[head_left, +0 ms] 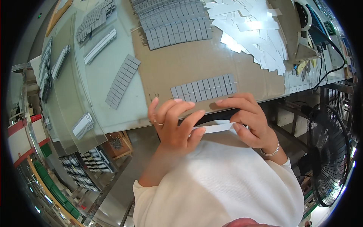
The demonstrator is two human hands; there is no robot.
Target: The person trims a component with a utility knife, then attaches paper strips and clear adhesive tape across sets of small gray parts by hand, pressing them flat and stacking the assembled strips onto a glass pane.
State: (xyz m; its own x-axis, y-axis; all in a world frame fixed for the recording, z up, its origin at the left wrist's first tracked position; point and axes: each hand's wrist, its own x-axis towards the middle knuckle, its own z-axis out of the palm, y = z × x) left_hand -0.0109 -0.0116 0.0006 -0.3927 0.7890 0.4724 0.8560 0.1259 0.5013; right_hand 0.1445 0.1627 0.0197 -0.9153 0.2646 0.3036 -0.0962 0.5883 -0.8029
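Observation:
A narrow white strip [216, 128] spans the gap between my two hands, just off the table's near edge and in front of the white shirt. My left hand [172, 123] has its thumb at the strip's left end, other fingers bent and raised. At the right end, my right hand [247, 121] pinches the strip near the thumb tip, its other fingers curled above. Just beyond the fingertips, a grey segmented panel [204, 87] lies on the brown board [170, 64], a thin line running across its pieces.
More grey panels [177, 22] overlap at the back. White paper strips [249, 30] are heaped at back right. Another grey panel [123, 81] lies on the glass-like tabletop [136, 109], with bundles farther left. A black fan [321, 155] stands at right, beside the table.

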